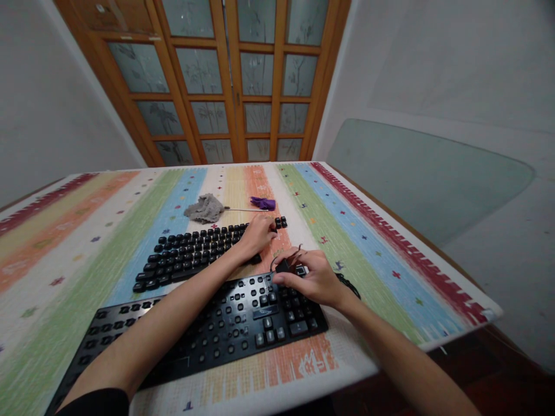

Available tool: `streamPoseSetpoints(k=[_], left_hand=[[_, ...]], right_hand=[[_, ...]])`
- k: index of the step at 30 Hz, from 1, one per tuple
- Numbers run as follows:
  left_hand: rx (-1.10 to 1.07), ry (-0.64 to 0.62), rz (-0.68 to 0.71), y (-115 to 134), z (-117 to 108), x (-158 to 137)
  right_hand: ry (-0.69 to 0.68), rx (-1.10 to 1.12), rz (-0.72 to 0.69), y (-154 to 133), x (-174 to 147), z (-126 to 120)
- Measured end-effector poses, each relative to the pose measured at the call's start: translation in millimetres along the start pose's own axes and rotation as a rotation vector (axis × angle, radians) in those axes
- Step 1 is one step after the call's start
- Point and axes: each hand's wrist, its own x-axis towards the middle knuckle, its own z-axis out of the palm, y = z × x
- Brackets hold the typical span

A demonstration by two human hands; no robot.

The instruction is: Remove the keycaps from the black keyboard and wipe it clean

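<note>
A black keyboard [225, 323] lies at the table's near side, with many bare switch stems on its left and middle and keycaps remaining at its right end. Beyond it, loose black keycaps [191, 254] stand in rows on the cloth. My left hand [256, 236] reaches across to the right end of these rows, its fingers bent and closed at a keycap [278, 222]; the fingertips are partly hidden. Over the keyboard's upper right, my right hand [314, 276] grips what looks like a wire keycap puller [282, 266] with a black handle and thin wires.
Behind the keycap rows lie a crumpled grey cloth [205, 208], a thin rod [245, 210] and a purple bundle [263, 203]. A black cable [349, 285] shows right of my right hand. The striped tablecloth [368, 260] covers the table, with a glass sheet [416, 173] against the wall.
</note>
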Motion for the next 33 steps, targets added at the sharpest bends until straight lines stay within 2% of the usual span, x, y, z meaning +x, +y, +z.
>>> streamPoseSetpoints(k=[5,10,15,17,21,26,33], left_hand=[[-0.007,0.033,-0.009,4,-11,-4],[-0.024,0.063,-0.03,10,-30,-22],[-0.162,0.015,-0.058,11,-54,-63],[-0.194,-0.002,-0.018,12,-61,-84],[-0.198,-0.118,0.063,16,-72,-123],[-0.192,-0.225,0.104,25,-74,-156],[-0.151,-0.211,0.141,29,-66,-167]], right_hand=[[-0.019,0.018,0.009,5,1,-3],[-0.153,-0.002,0.114,10,2,-5],[-0.23,0.04,0.121,12,3,-3],[-0.263,0.052,0.131,12,3,-2],[-0.284,0.058,0.128,11,2,1],[-0.231,0.003,0.086,5,0,12],[-0.301,-0.1,-0.064,-1,-3,20]])
